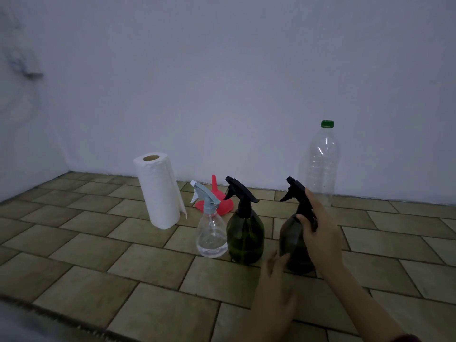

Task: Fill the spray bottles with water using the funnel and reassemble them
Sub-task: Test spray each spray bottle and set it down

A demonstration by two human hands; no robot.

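Three capped spray bottles (pixel 244 233) stand before red funnel (pixel 217 201).

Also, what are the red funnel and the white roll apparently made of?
The red funnel looks like smooth moulded plastic: uniform colour, slight sheen. The white roll seems soft embossed paper on a cardboard core: a matte dimpled surface, a loose sheet edge, a brown tube end.

Red funnel (pixel 214 201), white paper roll (pixel 159 191), olive brick-patterned tiles (pixel 98 243).
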